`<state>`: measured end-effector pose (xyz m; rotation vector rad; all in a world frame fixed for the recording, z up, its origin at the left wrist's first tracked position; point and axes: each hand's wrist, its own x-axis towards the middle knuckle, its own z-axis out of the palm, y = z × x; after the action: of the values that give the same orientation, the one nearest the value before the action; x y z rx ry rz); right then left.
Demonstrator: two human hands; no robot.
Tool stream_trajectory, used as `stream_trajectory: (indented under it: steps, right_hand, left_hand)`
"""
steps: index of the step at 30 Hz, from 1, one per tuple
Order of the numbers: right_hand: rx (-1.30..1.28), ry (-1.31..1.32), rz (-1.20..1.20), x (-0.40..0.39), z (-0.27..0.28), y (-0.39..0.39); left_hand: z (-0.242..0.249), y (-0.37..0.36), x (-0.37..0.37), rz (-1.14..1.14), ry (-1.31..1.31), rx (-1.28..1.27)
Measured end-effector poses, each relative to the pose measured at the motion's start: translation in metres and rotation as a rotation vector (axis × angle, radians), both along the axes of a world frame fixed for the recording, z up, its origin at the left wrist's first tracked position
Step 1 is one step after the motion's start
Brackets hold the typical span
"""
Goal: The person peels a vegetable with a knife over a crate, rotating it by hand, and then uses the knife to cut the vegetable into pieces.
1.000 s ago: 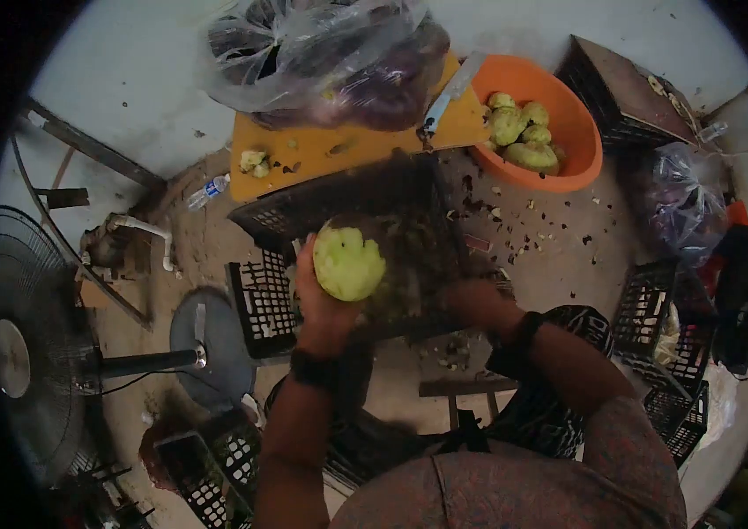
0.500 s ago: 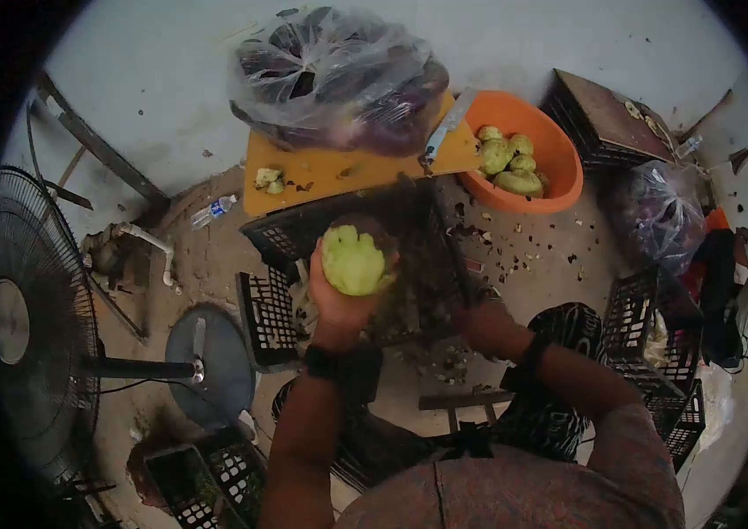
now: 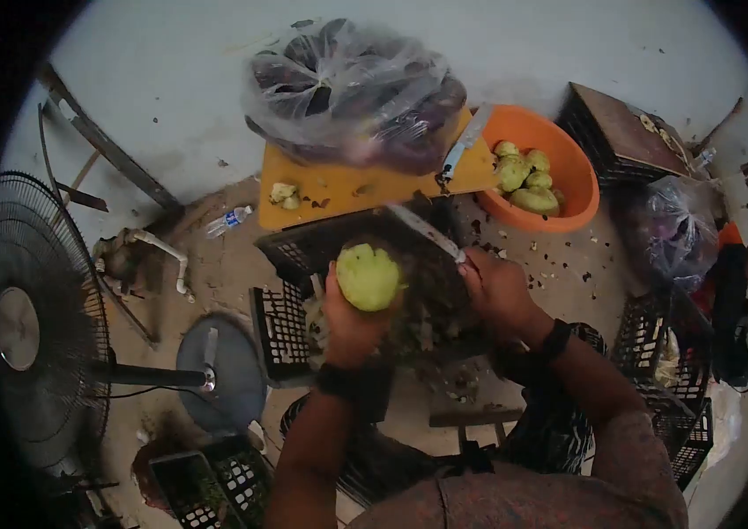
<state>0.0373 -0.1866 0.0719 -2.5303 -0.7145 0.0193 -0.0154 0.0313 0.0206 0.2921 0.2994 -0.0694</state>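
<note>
My left hand (image 3: 352,326) is closed around a round, pale green peeled eggplant (image 3: 368,277), lifted over a black plastic crate (image 3: 293,238). In my right hand (image 3: 504,295) is a knife (image 3: 427,231), its blade pointing up and left, apart from the eggplant. Peelings and scraps (image 3: 427,322) lie in the crate below, partly blurred. Behind the crate, a second knife (image 3: 467,141) rests on a yellow board (image 3: 338,189), beside a clear plastic bag of dark purple eggplants (image 3: 356,97). The orange basin (image 3: 584,181) at the right holds several peeled pieces.
A floor fan (image 3: 34,326) stands at the left, its round base (image 3: 219,370) near the crate. Black crates (image 3: 656,344) and another plastic bag (image 3: 669,229) are at the right. A water bottle (image 3: 229,222) lies on the floor among scattered peelings.
My right hand has risen and the knife now shows clearly, where it was blurred before. The eggplant has turned in my left hand; its dark patch of skin no longer shows. The view has shifted slightly.
</note>
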Motion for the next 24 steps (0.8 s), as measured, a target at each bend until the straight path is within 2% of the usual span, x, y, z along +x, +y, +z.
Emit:
stream_trajectory:
  steps: [2,3,5,9,11,12,14,15,17,18,20,21,23,24]
  right_hand:
    - [0.306,-0.151,0.081,0.004,0.004,0.013]
    - [0.313,-0.144,0.08,0.006,0.002,0.016]
    - [0.34,-0.081,0.157,0.006,-0.006,0.017]
    - [0.325,-0.058,0.222,0.0,-0.017,0.009]
    - [0.243,-0.161,0.321,0.008,-0.013,0.006]
    - [0.244,-0.154,0.318,0.012,-0.016,0.005]
    - [0.314,-0.223,0.309,0.017,-0.023,0.003]
    - [0.313,-0.218,0.303,0.018,-0.022,0.002]
    - [0.347,-0.254,0.301,0.019,-0.014,0.0]
    - [0.345,-0.253,0.301,0.02,-0.014,-0.001]
    - [0.329,-0.249,0.287,0.019,-0.014,-0.002]
    - [0.329,-0.246,0.286,0.018,-0.014,-0.003]
    - [0.296,-0.207,0.287,0.017,-0.013,-0.004]
    - [0.296,-0.206,0.291,0.017,-0.013,-0.003]
  left_hand:
    - [0.005,-0.011,0.003,0.063,-0.079,0.431]
    - [0.003,-0.011,0.007,0.062,-0.073,0.438]
    - [-0.002,-0.012,0.016,-0.02,-0.03,0.1]
    - [-0.019,-0.021,0.009,-0.028,0.008,0.063]
    - [-0.027,-0.035,0.006,0.276,-0.284,1.419]
    - [-0.03,-0.033,0.009,0.269,-0.28,1.42]
    - [-0.034,-0.025,0.015,0.061,-0.116,0.496]
    - [-0.029,-0.027,0.018,0.055,-0.111,0.495]
    - [-0.016,-0.031,0.023,-0.039,-0.114,0.126]
    - [-0.025,-0.033,0.022,-0.039,-0.112,0.125]
    - [-0.05,-0.036,0.019,0.186,0.005,0.808]
    - [-0.04,-0.044,0.016,0.183,0.007,0.808]
    - [-0.01,-0.061,0.012,0.282,-0.192,1.097]
    - [-0.021,-0.054,0.014,0.284,-0.19,1.097]
